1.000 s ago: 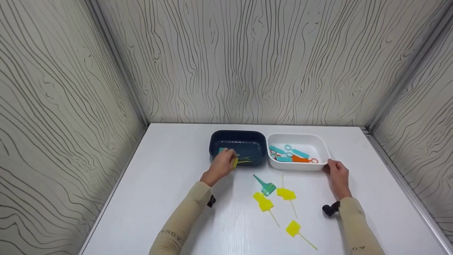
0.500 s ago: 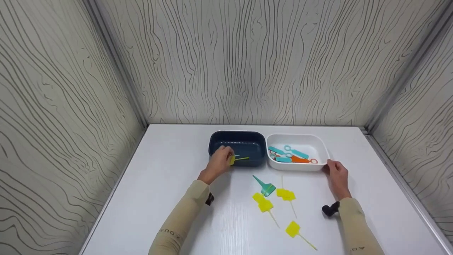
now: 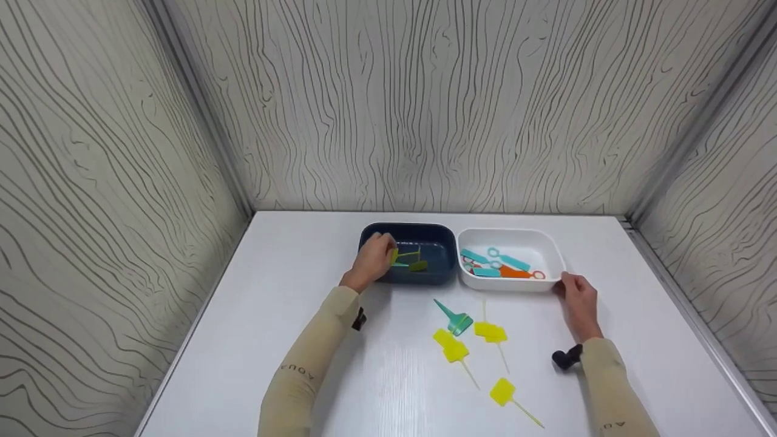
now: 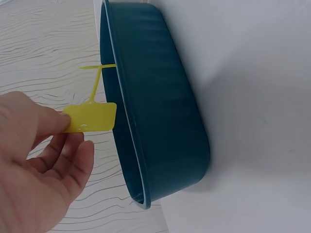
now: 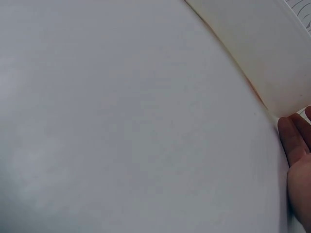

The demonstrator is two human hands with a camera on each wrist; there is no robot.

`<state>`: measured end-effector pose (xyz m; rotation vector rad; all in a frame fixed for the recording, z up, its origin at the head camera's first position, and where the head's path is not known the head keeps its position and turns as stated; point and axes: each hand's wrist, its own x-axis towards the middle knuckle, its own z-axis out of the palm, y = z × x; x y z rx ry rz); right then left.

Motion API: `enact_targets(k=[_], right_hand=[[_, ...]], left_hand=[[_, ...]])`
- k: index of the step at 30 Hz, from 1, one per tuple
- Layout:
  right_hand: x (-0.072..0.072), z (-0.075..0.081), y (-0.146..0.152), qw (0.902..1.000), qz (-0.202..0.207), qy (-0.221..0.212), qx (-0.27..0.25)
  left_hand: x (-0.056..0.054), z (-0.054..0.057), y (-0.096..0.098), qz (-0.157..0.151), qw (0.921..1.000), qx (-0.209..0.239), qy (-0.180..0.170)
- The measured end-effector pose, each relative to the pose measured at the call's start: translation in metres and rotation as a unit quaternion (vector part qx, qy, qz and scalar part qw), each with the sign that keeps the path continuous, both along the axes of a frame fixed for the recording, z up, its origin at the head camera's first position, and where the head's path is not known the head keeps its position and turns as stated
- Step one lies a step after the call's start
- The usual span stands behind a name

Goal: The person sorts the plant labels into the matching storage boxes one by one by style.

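Observation:
My left hand (image 3: pixel 371 258) pinches a yellow plant label (image 4: pixel 90 117) by its flat plate, over the left end of the dark blue box (image 4: pixel 155 107). The label's thin stem ends in a crossbar at the box's rim in the left wrist view. Inside that box lie a teal piece (image 3: pixel 399 264) and a yellow piece (image 3: pixel 417 266), too small to make out well. At the near right corner of the white box (image 3: pixel 549 284), my right hand (image 3: pixel 581 306) grips the edge. Orange labels (image 3: pixel 515 273) and light blue ring-ended labels (image 3: pixel 515 262) lie in the white box.
A green T-shaped plant label (image 3: pixel 458 321) lies in front of the boxes on the white table (image 3: pixel 273 340). Yellow labels lie nearby: overlapping ones (image 3: pixel 452 347), another group (image 3: pixel 490 331) and a single one (image 3: pixel 502 392). Patterned walls (image 3: pixel 425 109) enclose the table's back and sides.
My left hand has moved farther back and slightly left over the dark blue box, still pinching the yellow label, whose stem has swung back. The right hand and white box stay put.

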<state>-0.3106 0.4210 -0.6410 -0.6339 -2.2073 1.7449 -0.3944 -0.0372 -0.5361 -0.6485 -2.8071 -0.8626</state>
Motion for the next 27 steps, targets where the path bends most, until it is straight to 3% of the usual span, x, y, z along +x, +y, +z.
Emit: enact_targets(k=[6,9,12,17,21,27], right_hand=[[-0.003,-0.001,-0.003,0.9998,-0.007,0.009,-0.013],[-0.004,-0.002,-0.004,0.9985,-0.012,0.027,-0.046],[-0.004,-0.002,-0.004,0.9985,-0.014,0.025,-0.046],[-0.004,-0.002,-0.002,0.9997,-0.012,0.014,-0.017],[-0.004,-0.003,0.000,0.9995,-0.015,0.015,-0.022],[-0.004,-0.003,0.001,0.9995,-0.010,0.017,-0.024]], left_hand=[[-0.012,0.001,-0.001,0.016,0.9996,-0.016,-0.018],[-0.015,0.002,-0.001,0.022,0.9993,-0.019,-0.024],[-0.016,0.003,0.000,0.028,0.9989,-0.018,-0.033],[-0.016,0.004,0.001,0.031,0.9988,-0.021,-0.030],[-0.015,0.004,0.002,0.027,0.9992,-0.019,-0.021],[-0.010,0.003,0.004,-0.003,1.0000,-0.004,0.001]])
